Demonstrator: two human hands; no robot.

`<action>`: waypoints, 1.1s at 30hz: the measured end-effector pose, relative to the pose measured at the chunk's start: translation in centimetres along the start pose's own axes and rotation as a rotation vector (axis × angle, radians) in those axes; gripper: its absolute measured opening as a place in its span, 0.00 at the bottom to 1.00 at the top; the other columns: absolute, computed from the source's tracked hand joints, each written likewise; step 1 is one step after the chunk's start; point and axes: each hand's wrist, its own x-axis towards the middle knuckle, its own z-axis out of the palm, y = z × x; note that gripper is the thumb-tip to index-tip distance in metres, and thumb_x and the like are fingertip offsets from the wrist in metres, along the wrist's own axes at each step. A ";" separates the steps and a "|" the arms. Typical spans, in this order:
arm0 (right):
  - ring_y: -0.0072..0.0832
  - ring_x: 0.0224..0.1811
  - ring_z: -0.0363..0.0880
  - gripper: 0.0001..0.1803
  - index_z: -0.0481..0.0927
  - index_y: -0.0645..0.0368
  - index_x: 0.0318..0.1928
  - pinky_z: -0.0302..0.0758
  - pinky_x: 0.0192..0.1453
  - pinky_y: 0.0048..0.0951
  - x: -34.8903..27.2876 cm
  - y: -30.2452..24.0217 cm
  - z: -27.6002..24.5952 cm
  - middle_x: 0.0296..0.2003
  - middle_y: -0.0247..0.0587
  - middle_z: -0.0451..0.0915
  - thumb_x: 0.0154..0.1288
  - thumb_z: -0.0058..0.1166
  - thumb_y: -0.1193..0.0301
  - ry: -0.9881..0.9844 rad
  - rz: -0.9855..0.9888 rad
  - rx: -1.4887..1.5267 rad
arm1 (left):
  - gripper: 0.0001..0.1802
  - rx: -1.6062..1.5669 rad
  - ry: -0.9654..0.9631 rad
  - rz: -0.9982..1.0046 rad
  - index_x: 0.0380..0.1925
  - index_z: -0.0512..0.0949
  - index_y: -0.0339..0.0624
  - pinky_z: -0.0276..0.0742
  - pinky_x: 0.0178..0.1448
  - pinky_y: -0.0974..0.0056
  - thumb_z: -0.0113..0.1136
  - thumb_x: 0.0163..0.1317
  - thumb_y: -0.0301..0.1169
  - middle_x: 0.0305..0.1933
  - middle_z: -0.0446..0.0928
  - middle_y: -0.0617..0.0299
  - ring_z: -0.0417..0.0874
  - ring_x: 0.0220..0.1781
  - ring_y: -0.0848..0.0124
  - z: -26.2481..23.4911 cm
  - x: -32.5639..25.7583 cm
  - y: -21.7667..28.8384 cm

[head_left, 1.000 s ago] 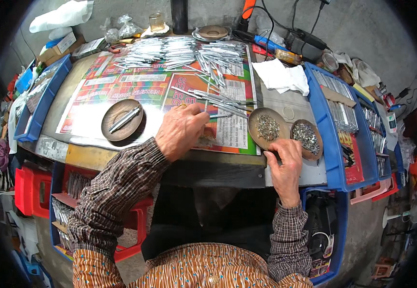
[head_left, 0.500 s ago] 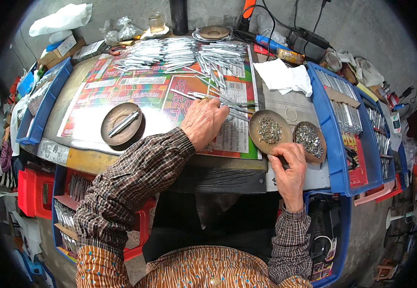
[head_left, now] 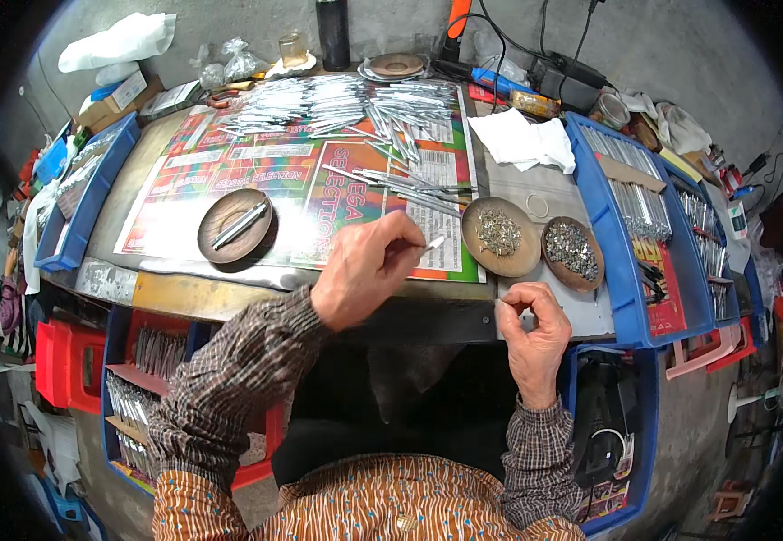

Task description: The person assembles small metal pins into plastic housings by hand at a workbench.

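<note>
My left hand (head_left: 364, 272) is closed in a pinch above the printed sheet, near the table's front edge. A short silver end of a slim metal piece (head_left: 435, 244) sticks out past its fingertips; the hand hides the rest. At the front edge, below the dishes, my right hand (head_left: 536, 341) has thumb and forefinger pressed together. Whatever lies between them is too small to make out. A round dish of tiny brassy metal parts (head_left: 498, 233) stands between the hands, with a second dish of silvery parts (head_left: 572, 250) to its right. Loose silver rods (head_left: 414, 189) lie beyond my left hand.
Heaps of silver rods (head_left: 333, 101) cover the table's far side. A brown dish (head_left: 220, 209) with a few rods sits at left. Blue trays (head_left: 601, 216) flank the table. A white cloth (head_left: 522, 140) and a rubber band (head_left: 537, 206) lie at right.
My left hand has come back from the loose rods toward me, now holding a slim metal piece. My right hand has drawn slightly away from the dishes, toward the front edge.
</note>
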 end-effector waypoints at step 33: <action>0.27 0.34 0.79 0.05 0.77 0.65 0.36 0.75 0.40 0.25 -3.9 -4.6 3.6 0.32 0.40 0.79 0.58 0.57 0.82 -0.050 0.076 0.216 | 0.10 -1.112 0.094 -0.613 0.46 0.76 0.32 0.60 0.20 0.78 0.56 0.66 0.24 0.32 0.79 0.62 0.70 0.21 0.83 2.5 -8.7 6.2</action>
